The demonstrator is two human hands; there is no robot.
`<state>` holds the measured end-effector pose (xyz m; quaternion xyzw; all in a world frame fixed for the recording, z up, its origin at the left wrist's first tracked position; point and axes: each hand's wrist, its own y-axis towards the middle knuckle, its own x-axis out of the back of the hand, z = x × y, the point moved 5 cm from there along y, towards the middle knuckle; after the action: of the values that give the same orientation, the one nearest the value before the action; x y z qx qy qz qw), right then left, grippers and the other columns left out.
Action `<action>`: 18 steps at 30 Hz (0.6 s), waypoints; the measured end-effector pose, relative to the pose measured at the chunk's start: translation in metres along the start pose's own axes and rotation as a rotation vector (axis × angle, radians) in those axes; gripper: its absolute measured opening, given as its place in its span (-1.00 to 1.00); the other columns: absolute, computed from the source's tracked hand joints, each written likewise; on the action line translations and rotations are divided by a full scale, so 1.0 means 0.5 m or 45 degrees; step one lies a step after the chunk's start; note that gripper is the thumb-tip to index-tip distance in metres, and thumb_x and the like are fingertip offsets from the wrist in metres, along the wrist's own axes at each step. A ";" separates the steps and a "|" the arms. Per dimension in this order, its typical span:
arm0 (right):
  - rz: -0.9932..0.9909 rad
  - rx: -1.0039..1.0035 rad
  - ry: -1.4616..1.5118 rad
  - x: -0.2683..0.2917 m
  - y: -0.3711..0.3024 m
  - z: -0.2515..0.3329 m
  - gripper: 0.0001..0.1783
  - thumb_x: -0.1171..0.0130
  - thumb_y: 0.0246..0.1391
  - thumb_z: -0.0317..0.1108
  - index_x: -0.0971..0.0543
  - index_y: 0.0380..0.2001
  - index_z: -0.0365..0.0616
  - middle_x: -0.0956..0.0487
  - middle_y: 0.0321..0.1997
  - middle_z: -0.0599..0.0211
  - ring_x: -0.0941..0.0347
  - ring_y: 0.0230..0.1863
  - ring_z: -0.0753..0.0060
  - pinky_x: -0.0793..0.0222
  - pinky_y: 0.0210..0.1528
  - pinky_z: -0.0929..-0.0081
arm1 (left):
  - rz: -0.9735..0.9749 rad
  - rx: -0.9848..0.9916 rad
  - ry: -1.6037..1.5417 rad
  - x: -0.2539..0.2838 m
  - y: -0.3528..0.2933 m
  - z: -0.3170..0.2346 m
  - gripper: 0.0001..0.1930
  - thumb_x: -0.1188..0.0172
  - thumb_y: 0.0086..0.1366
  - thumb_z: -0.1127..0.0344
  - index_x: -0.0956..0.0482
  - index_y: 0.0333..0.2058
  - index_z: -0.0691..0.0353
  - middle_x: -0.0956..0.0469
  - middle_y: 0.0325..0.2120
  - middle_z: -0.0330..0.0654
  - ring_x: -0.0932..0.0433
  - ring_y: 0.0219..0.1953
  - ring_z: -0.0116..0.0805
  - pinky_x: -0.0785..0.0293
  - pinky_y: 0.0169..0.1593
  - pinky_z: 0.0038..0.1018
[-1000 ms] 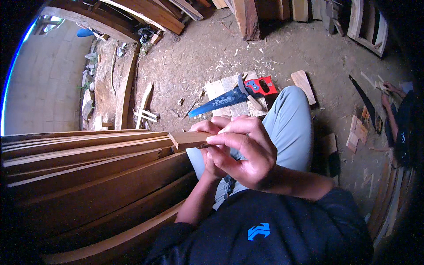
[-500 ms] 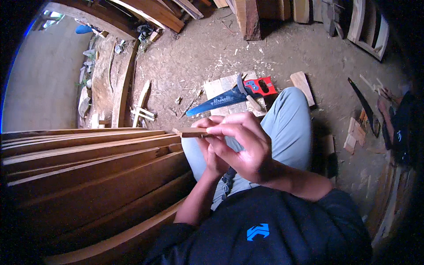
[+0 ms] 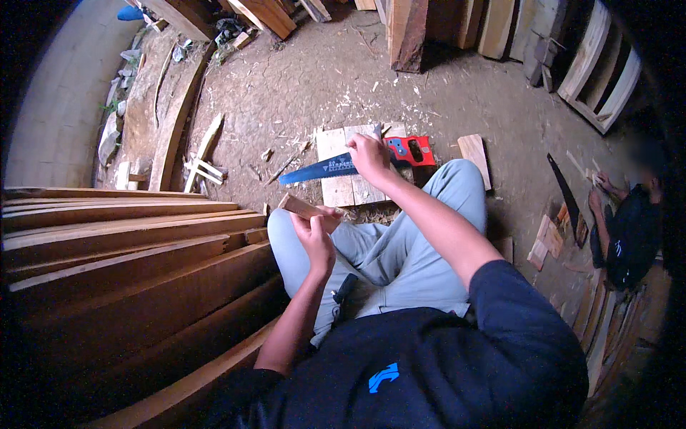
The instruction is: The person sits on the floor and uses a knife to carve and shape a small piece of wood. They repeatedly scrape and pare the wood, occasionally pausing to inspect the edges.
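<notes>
My left hand (image 3: 316, 236) is closed around a small flat piece of wood (image 3: 299, 206), whose end sticks out past the fingers above my left knee. Over the saw my right hand (image 3: 370, 156) is closed on a knife; only a bit of its grey blade (image 3: 377, 131) shows past the fingers, and the handle is hidden. Under that hand the handsaw (image 3: 321, 171), with a blue blade and a red and black handle, lies across pale boards (image 3: 334, 143) on the ground.
A stack of long planks (image 3: 128, 236) fills my left side. Upright timbers (image 3: 407, 36) stand at the far side. To the right are a loose board (image 3: 474, 159), a dark saw blade (image 3: 564, 189) and another person (image 3: 629, 229) handling wood. Shavings litter the dirt floor.
My right hand has left the wood piece and reached forward to the knife lying on the saw. The left hand keeps the wood, now lower and tilted. My view has shifted slightly.
</notes>
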<state>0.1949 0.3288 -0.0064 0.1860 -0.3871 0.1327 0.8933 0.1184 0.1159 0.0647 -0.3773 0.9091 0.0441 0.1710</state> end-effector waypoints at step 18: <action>-0.539 -0.574 -0.225 0.469 -0.104 -0.504 -0.85 -0.25 -0.15 -0.35 -0.49 -0.55 -0.16 -0.56 -0.48 0.23 -0.50 -0.39 0.19 -0.38 -0.28 0.31 | 0.440 0.179 0.618 0.004 0.101 0.215 -0.72 -0.19 0.18 0.53 -0.52 -0.11 0.37 -0.59 -0.18 -0.14 -0.56 -0.14 -0.41 -0.44 -0.01 -0.50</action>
<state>0.5324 0.4135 -0.0036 0.0708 -0.4356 -0.1620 0.8826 0.1116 0.1727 -0.0394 -0.2038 0.9749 -0.0818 -0.0353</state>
